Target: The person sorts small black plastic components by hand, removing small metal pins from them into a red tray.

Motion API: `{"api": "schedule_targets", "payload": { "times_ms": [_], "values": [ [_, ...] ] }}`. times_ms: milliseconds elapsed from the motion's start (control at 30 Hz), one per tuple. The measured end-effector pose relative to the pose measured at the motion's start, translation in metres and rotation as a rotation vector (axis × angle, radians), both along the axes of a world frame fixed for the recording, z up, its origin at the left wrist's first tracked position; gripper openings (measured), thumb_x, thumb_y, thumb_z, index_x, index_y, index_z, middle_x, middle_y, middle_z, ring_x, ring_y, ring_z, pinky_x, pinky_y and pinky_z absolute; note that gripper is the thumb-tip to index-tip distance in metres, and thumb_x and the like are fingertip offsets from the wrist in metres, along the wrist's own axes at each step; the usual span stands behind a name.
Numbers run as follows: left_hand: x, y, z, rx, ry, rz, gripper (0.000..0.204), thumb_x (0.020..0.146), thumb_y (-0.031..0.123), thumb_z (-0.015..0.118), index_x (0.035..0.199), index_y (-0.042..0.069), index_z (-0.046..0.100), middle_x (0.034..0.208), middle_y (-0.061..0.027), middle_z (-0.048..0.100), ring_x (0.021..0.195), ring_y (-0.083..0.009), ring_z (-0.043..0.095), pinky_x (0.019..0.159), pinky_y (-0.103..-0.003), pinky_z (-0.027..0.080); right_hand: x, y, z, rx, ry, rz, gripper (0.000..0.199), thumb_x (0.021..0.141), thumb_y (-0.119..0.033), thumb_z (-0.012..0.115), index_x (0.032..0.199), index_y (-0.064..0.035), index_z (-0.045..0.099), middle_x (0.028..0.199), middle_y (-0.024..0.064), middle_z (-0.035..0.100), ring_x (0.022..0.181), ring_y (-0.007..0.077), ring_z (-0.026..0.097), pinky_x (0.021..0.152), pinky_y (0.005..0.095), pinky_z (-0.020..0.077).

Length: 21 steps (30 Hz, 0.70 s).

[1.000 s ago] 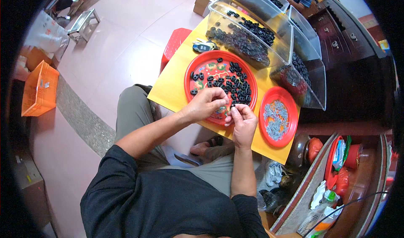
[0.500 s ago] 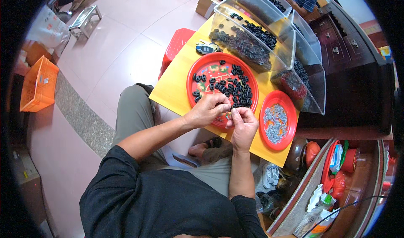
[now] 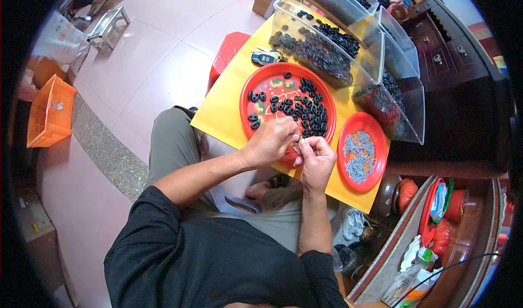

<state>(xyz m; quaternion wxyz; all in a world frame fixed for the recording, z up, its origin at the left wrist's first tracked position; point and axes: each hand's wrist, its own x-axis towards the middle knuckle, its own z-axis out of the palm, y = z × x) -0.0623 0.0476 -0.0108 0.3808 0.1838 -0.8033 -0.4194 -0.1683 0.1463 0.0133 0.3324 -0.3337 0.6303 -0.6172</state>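
My left hand [image 3: 271,140] and my right hand [image 3: 317,162] meet fingertip to fingertip over the near edge of a round red tray [image 3: 245,93]. Both are closed in a pinch. Whatever sits between the fingertips is too small and hidden to name. Small black oval pieces [image 3: 306,112], with what look like two holes each, lie loose in the tray, thickest on its right side. Beside my right hand is a smaller red plate [image 3: 345,173] holding many thin grey slivers [image 3: 358,158], perhaps pins or screws.
Clear plastic bins [image 3: 327,63] of black pieces line the yellow table's [image 3: 220,112] far right side. Keys [image 3: 267,56] lie behind the tray. A red stool [image 3: 229,52] stands at the left, a dark cabinet [image 3: 452,117] at the right. Another person's hand [image 3: 397,4] shows beyond the bins.
My left hand has turned slightly, its fingers curling more toward the right hand's fingertips. My right hand stays nearly in place. The other person's hand has come into sight beyond the bins.
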Motion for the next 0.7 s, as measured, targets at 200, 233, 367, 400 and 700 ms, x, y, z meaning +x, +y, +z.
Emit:
{"api": "schedule_targets", "payload": {
  "times_ms": [200, 233, 367, 400, 700],
  "values": [
    [0.001, -0.005, -0.003, 0.613, 0.106, -0.291, 0.016, 0.091, 0.015, 0.053, 0.087, 0.0, 0.059, 0.072, -0.0044, 0.057, 0.064, -0.0109, 0.055, 0.055, -0.026, 0.043, -0.003, 0.001, -0.002, -0.119, -0.26, -0.023, 0.007, 0.086, -0.003, 0.059, 0.08, -0.0002, 0.057, 0.062, 0.0016, 0.055, 0.047, 0.0057, 0.049, 0.043, 0.0189, 0.0412],
    [0.001, -0.004, -0.005, 0.731, 0.119, -0.313, 0.024, 0.094, 0.021, 0.049, 0.09, 0.0, 0.06, 0.075, -0.0004, 0.056, 0.064, -0.005, 0.052, 0.053, -0.021, 0.042, -0.005, 0.002, -0.004, -0.12, -0.242, -0.034, 0.008, 0.087, -0.004, 0.058, 0.081, 0.0002, 0.056, 0.063, 0.0031, 0.055, 0.047, 0.0071, 0.049, 0.043, 0.02, 0.042],
    [0.003, 0.003, 0.001, 0.855, 0.115, -0.329, 0.021, 0.093, 0.02, 0.052, 0.087, 0.001, 0.06, 0.076, -0.0003, 0.056, 0.065, -0.0051, 0.052, 0.056, -0.021, 0.042, -0.004, 0.004, -0.002, -0.117, -0.207, -0.054, 0.008, 0.088, -0.003, 0.057, 0.081, 0.0009, 0.056, 0.064, 0.0044, 0.055, 0.048, 0.0083, 0.05, 0.043, 0.0209, 0.0429],
    [0.003, 0.004, 0.002, 0.87, 0.152, -0.331, 0.018, 0.092, 0.017, 0.053, 0.086, 0.001, 0.059, 0.077, 0.0001, 0.056, 0.065, -0.0056, 0.051, 0.057, -0.021, 0.042, -0.004, 0.004, -0.002, -0.117, -0.207, -0.054, 0.008, 0.088, -0.003, 0.057, 0.081, 0.0009, 0.056, 0.064, 0.0044, 0.055, 0.048, 0.0083, 0.05, 0.043, 0.0209, 0.0429],
    [0.004, 0.01, 0.007, 0.418, 0.121, -0.112, 0.007, 0.079, 0.002, 0.06, 0.077, -0.002, 0.054, 0.066, -0.0056, 0.052, 0.064, -0.0116, 0.052, 0.057, -0.027, 0.042, 0.004, 0.009, -0.008, -0.132, -0.002, -0.031, 0.008, 0.086, 0.0, 0.058, 0.078, -0.0001, 0.055, 0.069, 0.001, 0.054, 0.052, 0.0052, 0.049, 0.047, 0.0185, 0.0399]
  ]
}}
